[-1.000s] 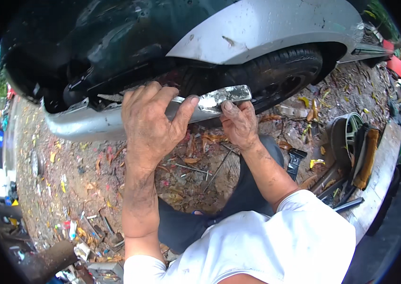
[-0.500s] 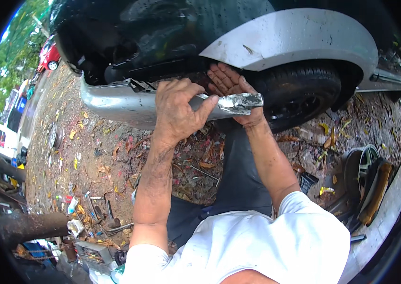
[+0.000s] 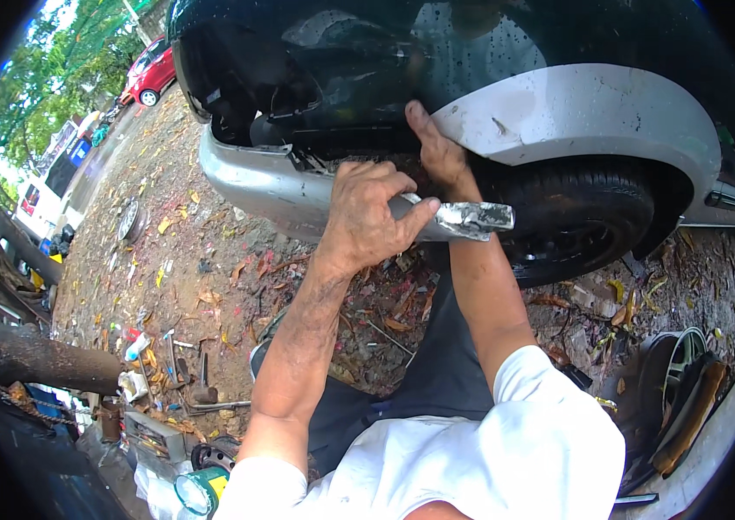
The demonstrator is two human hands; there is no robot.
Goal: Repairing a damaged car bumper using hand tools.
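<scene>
A silver bumper (image 3: 276, 191) curves along the vehicle's lower front, its torn, scuffed end sticking out past my left hand. My left hand (image 3: 372, 212) is closed over this bumper near that end, thumb along the outer face. Behind the bumper end, my right hand (image 3: 445, 160) reaches up to the front corner of the silver wheel-arch trim (image 3: 593, 113). Its thumb points up beside the dark green body panel (image 3: 367, 69); the other fingers are hidden behind the trim edge. The black tyre (image 3: 575, 208) stands just right of my right wrist.
Hammers (image 3: 203, 390) and other tools lie on the leaf-strewn dirt at lower left, near a thick trunk (image 3: 47, 360). A green can (image 3: 198, 494) stands at the bottom left. A loose wheel rim (image 3: 679, 364) lies at right. A red car (image 3: 149, 74) is parked far left.
My right hand has gone from palm-up with fingers spread behind the bumper end to reaching up at the trim's corner. My left hand keeps its hold on the bumper. The view has shifted.
</scene>
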